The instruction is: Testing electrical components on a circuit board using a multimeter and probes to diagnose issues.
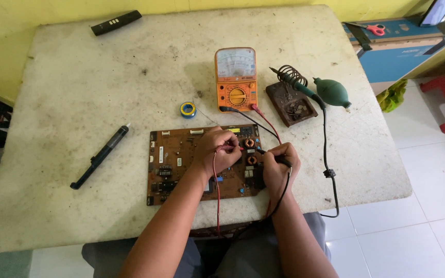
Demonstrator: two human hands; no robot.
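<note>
A brown circuit board [178, 164] lies flat near the table's front edge. My left hand [216, 152] holds a red test probe [228, 148] with its tip down on the board's right part. Beside it, my right hand [280, 166] grips a black test probe [274, 156] that points left onto the same area. Red and black leads run from an orange analog multimeter [236, 79] behind the board to the probes. The probe tips are partly hidden by my fingers.
A soldering iron [297, 85] rests in a coil stand [290, 103] with a green rubber blower [332, 92] beside it. A small solder roll [187, 109], a black desoldering pump [100, 156] and a black remote [116, 22] lie on the stained white table [104, 87]. Boxes with scissors [372, 28] stand at right.
</note>
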